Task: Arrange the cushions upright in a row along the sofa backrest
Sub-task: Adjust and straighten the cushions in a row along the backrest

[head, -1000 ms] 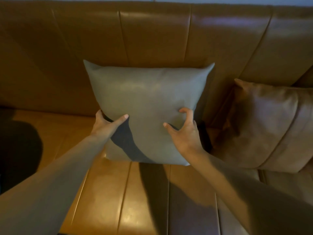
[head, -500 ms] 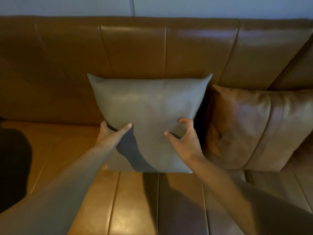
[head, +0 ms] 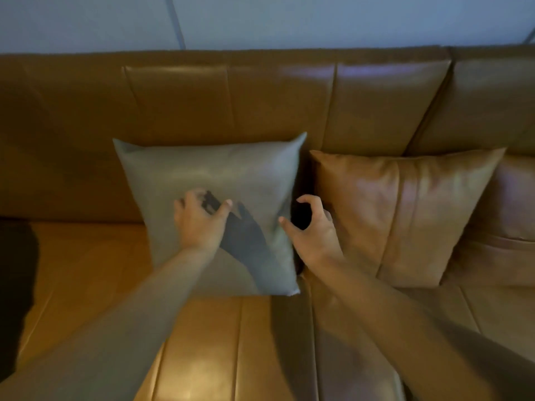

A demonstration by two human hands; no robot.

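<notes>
A grey cushion (head: 208, 175) stands upright against the brown leather sofa backrest (head: 231, 105). My left hand (head: 199, 224) lies flat on its front face with the fingers spread. My right hand (head: 312, 230) sits at the cushion's right edge in a loose curl. Its thumb touches the edge and its fingers hang over the dark gap, holding nothing. Right beside the grey cushion, a brown leather cushion (head: 405, 215) leans upright on the backrest.
The sofa seat (head: 86, 270) stretches to the left of the grey cushion and toward me. A pale wall (head: 289, 21) rises behind the backrest. At the far right the backrest turns into a corner section (head: 498, 96).
The grey cushion has shifted right until it nearly touches the brown one. My left hand moved from its left edge onto its face. My right hand let go and slid to its right edge.
</notes>
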